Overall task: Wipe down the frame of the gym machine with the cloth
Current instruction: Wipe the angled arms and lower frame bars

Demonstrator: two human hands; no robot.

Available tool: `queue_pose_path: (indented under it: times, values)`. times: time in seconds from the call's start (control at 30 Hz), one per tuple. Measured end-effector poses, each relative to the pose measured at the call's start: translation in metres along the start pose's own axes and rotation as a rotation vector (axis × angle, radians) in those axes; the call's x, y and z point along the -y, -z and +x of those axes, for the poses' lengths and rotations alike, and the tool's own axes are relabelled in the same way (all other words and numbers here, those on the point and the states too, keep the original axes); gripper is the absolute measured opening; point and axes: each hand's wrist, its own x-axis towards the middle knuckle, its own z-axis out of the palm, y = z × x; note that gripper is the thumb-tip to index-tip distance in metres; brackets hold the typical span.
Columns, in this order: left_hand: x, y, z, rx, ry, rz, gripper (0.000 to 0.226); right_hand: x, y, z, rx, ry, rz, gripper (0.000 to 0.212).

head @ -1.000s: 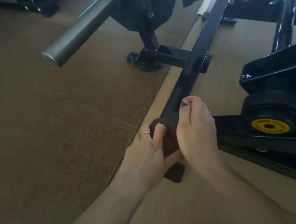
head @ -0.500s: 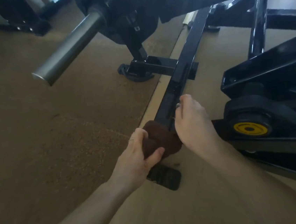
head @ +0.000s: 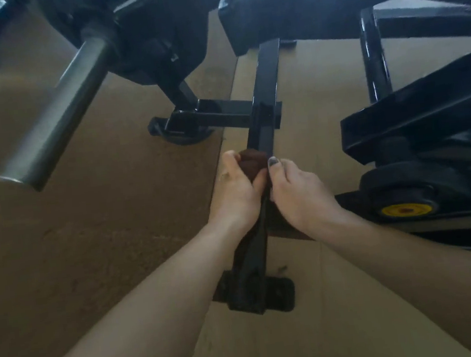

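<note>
Head view: gripping the cloth [head: 251,162] — dark brown, bunched — with the left hand [head: 237,191], fingers curling round it and pressing it against the left face of the frame rail [head: 267,87]. Resting the right hand [head: 298,193] on the opposite side of the same rail, thumb lying along the top edge just beside the cloth, fingers bending over the bar; grip clamping on the rail, as far as visible. Both hands sitting side by side, nearly touching, with the black rail passing between them.

Rail running from the foot plate [head: 259,293] near the bottom of the picture up toward the machine body, crossing a cross member [head: 216,117] above the hands. Cloth lying just below that crossing.

Surrounding parts: grey steel sleeve [head: 55,110] projecting at upper left, roller with yellow hub [head: 404,210] standing at right — both apart from the hands. Brown floor [head: 62,254] lying under everything.
</note>
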Motion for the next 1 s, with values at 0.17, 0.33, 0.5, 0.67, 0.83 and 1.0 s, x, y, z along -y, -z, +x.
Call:
queue_pose_path:
  times: [0.17, 0.33, 0.5, 0.67, 0.83, 1.0]
  values:
    - [-0.02, -0.003, 0.058, 0.035, 0.043, -0.029, 0.052, 0.003, -0.016, 0.005, -0.067, -0.11, -0.041, 0.056]
    - [0.002, 0.002, 0.025, 0.063, 0.032, -0.052, 0.058, 0.011, -0.041, -0.008, -0.369, -0.092, -0.259, 0.046]
    - [0.014, 0.01, -0.022, 0.074, 0.094, -0.095, 0.043, 0.003, -0.057, 0.0, -0.524, -0.038, -0.497, 0.039]
    - [-0.015, 0.007, 0.042, 0.103, 0.1, -0.137, 0.04, -0.002, -0.061, 0.005, -0.513, -0.038, -0.597, 0.039]
    - [-0.042, -0.005, 0.147, 0.124, 0.154, 0.04, 0.057, -0.011, -0.064, 0.007, -0.598, 0.053, -0.563, 0.038]
    - [-0.054, -0.016, 0.174, 0.056, 0.15, 0.178, 0.057, -0.017, -0.064, 0.01, -0.626, 0.103, -0.556, 0.036]
